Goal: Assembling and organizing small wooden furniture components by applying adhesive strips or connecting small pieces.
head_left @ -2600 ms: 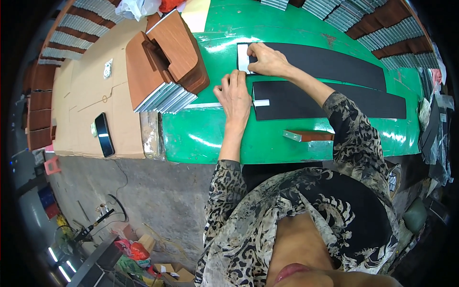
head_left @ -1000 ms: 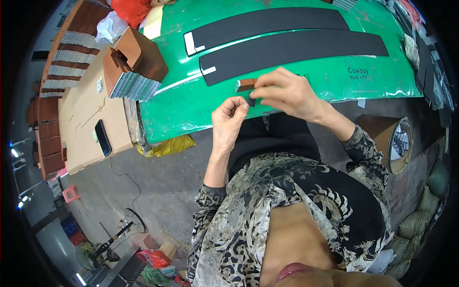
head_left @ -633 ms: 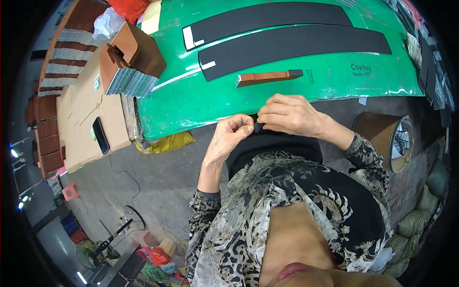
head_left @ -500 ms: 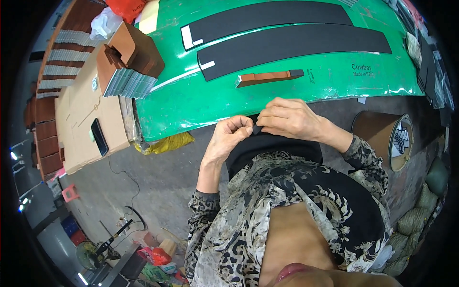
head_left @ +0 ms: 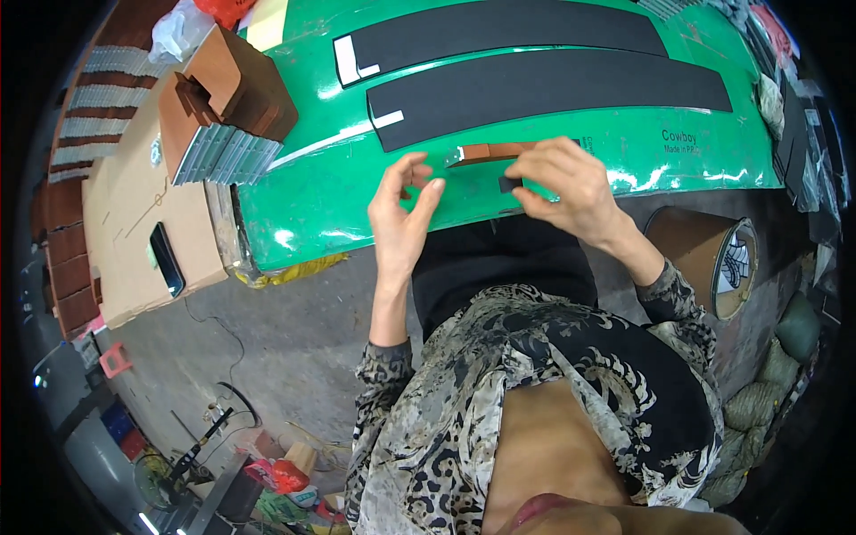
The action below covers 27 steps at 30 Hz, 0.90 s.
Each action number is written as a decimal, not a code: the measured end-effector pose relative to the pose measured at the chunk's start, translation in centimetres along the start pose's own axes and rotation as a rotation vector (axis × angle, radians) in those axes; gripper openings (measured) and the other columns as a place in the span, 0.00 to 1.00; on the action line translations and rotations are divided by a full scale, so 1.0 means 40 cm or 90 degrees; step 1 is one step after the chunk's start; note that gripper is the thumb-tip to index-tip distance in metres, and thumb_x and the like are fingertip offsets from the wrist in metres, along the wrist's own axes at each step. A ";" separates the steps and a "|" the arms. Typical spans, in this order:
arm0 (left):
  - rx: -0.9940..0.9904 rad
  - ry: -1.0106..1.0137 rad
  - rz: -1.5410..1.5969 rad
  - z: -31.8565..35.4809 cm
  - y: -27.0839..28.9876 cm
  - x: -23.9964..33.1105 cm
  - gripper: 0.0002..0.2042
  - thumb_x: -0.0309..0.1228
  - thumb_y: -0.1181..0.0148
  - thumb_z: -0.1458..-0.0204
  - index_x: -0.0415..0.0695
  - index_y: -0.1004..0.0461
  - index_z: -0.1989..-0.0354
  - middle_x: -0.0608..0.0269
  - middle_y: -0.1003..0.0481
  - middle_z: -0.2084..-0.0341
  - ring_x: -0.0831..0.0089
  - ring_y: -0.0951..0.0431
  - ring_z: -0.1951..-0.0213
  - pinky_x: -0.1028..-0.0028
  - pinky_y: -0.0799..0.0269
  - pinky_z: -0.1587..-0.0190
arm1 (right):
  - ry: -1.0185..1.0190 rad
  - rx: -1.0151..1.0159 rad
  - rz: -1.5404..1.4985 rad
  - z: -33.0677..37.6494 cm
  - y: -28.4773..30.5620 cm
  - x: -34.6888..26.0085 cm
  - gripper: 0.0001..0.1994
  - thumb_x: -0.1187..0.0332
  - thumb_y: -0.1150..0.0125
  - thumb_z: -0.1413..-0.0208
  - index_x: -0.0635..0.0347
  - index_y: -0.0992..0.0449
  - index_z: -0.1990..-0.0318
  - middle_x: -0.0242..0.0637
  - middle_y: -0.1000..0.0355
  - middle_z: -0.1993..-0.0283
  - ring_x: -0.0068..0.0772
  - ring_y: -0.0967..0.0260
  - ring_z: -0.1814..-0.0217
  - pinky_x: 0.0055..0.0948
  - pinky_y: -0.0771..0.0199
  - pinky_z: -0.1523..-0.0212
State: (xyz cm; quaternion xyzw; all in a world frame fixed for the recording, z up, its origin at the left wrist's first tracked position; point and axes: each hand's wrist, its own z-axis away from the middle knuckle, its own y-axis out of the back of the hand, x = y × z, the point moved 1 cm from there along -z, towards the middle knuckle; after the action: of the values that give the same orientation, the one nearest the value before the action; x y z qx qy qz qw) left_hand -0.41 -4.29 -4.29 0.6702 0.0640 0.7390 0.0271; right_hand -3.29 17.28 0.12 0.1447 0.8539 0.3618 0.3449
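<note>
My right hand is over the front of the green table surface, a small black piece pinched at its fingertips. Just beyond lies a narrow brown bar with a metallic left end; my right fingers cover part of its right side. Left of the bar, my left hand is raised with thumb and fingers apart, holding nothing. Farther back rest two long, curved black strips, a nearer strip and a farther strip, each with white marks at its left end.
Stacked brown pieces with metallic ends stand at the table's left, beside a cardboard surface bearing a phone. More brown pieces are piled far left. A brown bin stands on the floor at right.
My hands have come apart and moved forward over the table edge. The small black piece has gone right and forward with my right hand, while my left hand has opened.
</note>
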 end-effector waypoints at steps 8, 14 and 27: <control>0.033 -0.236 -0.152 -0.063 -0.076 -0.031 0.15 0.24 0.34 0.61 0.41 0.27 0.62 0.59 0.26 0.63 0.63 0.27 0.60 0.69 0.33 0.57 | -0.053 -0.016 0.033 -0.055 -0.031 0.025 0.11 0.75 0.35 0.61 0.60 0.24 0.66 0.33 0.28 0.65 0.34 0.32 0.67 0.30 0.29 0.69; 0.055 -0.225 -0.124 -0.064 -0.084 -0.039 0.13 0.23 0.34 0.63 0.42 0.26 0.65 0.62 0.25 0.67 0.65 0.27 0.62 0.70 0.34 0.58 | -0.025 -0.031 0.045 -0.064 -0.050 0.035 0.13 0.74 0.33 0.63 0.59 0.23 0.65 0.32 0.28 0.68 0.31 0.33 0.70 0.27 0.30 0.73; 0.058 -0.227 -0.127 -0.067 -0.084 -0.049 0.12 0.24 0.34 0.63 0.43 0.25 0.66 0.64 0.25 0.67 0.67 0.27 0.64 0.71 0.36 0.59 | -0.038 -0.012 0.046 -0.061 -0.068 0.036 0.12 0.74 0.33 0.65 0.58 0.22 0.67 0.31 0.28 0.69 0.30 0.33 0.71 0.26 0.30 0.74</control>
State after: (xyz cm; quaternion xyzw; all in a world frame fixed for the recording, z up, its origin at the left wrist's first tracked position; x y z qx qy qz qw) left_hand -3.04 -1.36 -6.91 0.7812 0.1575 0.5986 0.0810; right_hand -6.03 14.84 -1.31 0.1830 0.8339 0.3780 0.3580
